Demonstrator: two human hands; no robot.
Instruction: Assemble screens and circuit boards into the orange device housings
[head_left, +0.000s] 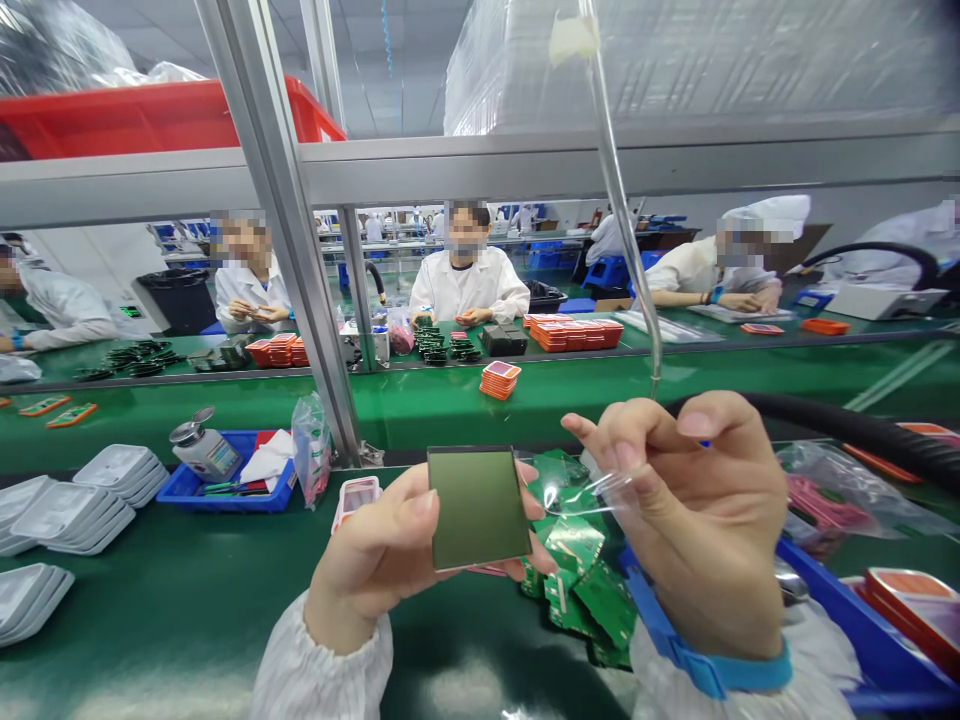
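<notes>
My left hand (367, 555) grips a square, dark olive LCD panel (480, 512) by its edges, thumb on the near side and fingers behind it. Between thumb and fingertips, my right hand (697, 515) pinches a clear thin film (589, 494), which stretches toward the panel's right edge. Whether the film still touches the panel is hard to make out. A blue strap (697, 660) circles my right wrist. Behind and below the hands lies a heap of green circuit boards (600, 600).
White plastic trays (75, 505) are stacked at the left. A blue bin (225, 500) holds a metal-topped bottle (202, 445) and tools. Another blue bin (885, 640) and orange-edged pieces (915, 600) stand right. A metal post (285, 220) rises ahead; people work across the green belt (420, 410).
</notes>
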